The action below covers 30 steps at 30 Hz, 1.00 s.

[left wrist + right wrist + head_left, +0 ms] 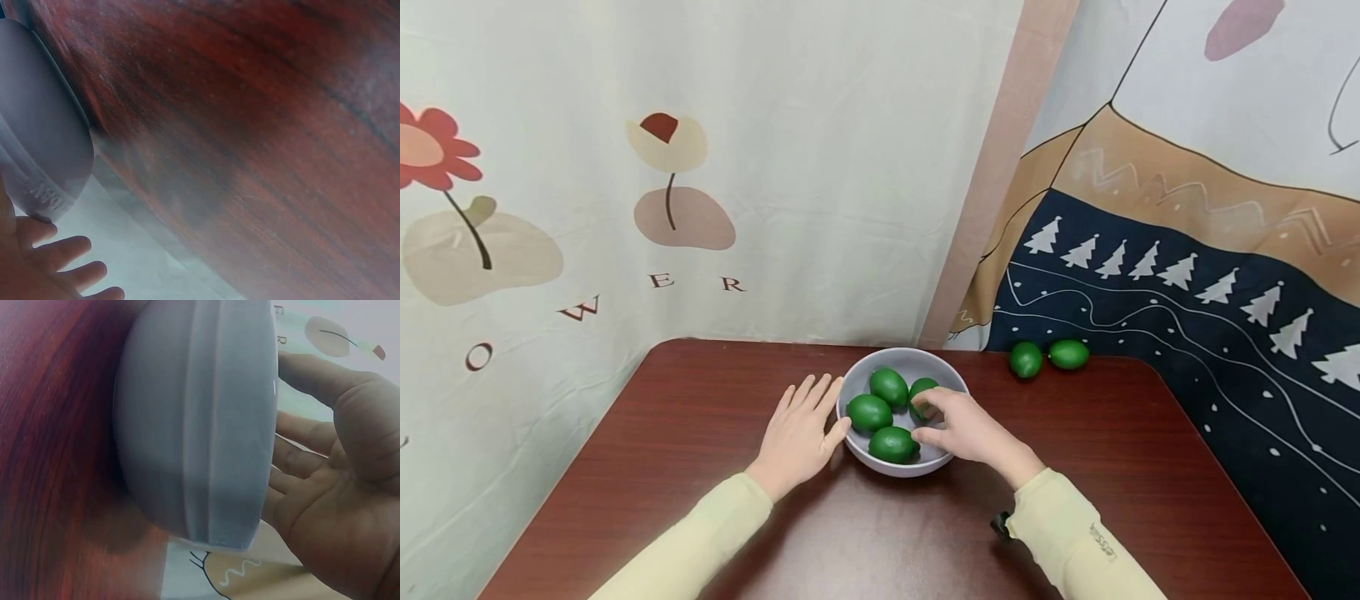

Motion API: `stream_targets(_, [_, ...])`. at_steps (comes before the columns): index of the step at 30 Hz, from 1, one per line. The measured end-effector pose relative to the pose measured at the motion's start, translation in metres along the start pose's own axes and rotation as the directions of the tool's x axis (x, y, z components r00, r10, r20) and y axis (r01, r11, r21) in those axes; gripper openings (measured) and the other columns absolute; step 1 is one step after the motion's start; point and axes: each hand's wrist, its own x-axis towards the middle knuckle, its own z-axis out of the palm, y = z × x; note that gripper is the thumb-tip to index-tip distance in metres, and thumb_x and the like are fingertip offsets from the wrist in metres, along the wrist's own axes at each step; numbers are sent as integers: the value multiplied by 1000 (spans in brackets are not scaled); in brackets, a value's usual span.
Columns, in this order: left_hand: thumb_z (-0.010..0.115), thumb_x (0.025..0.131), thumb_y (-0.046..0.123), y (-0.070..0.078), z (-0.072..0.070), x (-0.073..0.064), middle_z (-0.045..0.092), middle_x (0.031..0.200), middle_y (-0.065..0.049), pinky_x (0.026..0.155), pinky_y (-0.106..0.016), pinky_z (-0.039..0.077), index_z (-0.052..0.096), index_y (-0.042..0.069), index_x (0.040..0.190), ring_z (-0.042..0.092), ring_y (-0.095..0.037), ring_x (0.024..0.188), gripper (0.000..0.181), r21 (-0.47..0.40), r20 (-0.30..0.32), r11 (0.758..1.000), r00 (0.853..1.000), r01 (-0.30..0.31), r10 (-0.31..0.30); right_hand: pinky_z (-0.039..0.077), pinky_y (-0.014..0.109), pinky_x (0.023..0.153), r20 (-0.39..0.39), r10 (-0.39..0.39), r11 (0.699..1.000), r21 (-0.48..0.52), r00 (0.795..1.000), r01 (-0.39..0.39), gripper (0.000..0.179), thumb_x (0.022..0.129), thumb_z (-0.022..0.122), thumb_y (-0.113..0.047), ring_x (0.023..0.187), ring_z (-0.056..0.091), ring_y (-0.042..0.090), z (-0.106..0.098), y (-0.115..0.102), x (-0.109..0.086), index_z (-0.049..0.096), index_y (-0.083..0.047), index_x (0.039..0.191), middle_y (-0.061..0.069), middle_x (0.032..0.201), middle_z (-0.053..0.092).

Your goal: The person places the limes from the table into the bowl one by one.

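Note:
A grey bowl (904, 469) on the wooden table holds several green limes (889, 387). My left hand (801, 433) is at the bowl's left side, fingers straight and spread, thumb and forefinger at the rim. In the left wrist view, that hand's fingers (69, 251) show beside the bowl wall (47, 112). Over the right rim reaches my right hand (966, 425), thumb and fingers apart. Its fingertips are at the rightmost lime (922, 390); whether they touch it, I cannot tell. The bowl wall (200, 425) hides the fingertips in the right wrist view.
Two more limes, one rounder-looking (1026, 360) and one lying lengthwise (1068, 354), are at the table's back right edge. Printed curtains (820, 208) hang behind the brown table (700, 433).

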Motion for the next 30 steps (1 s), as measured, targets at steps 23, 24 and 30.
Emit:
stream_targets(23, [54,103,45,1,-1,1,48,158,-15,125,-57,23,46,11,157,38,-39,149,64,0,2,1000,1000,0,0,60,49,90,-437,13,997,73,899,21,34,91,78,-7,106,70,33,-23,22,-12,71,-2,124,17,116,71])
stream_targets(24, [54,103,44,1,-1,1,48,157,-15,125,-57,23,46,11,157,38,-39,149,64,-1,2,1000,1000,1,-1,60,50,90,-453,16,997,74,891,19,34,91,78,-7,105,70,34,-23,24,-12,70,-1,123,18,116,70])
stream_targets(30, [55,103,44,1,0,0,49,157,-15,124,-57,24,46,10,157,38,-40,149,64,-3,-3,1000,1000,0,0,60,49,90,-525,65,997,65,849,-36,34,91,78,-9,103,72,33,-25,32,-15,70,0,123,17,116,70])
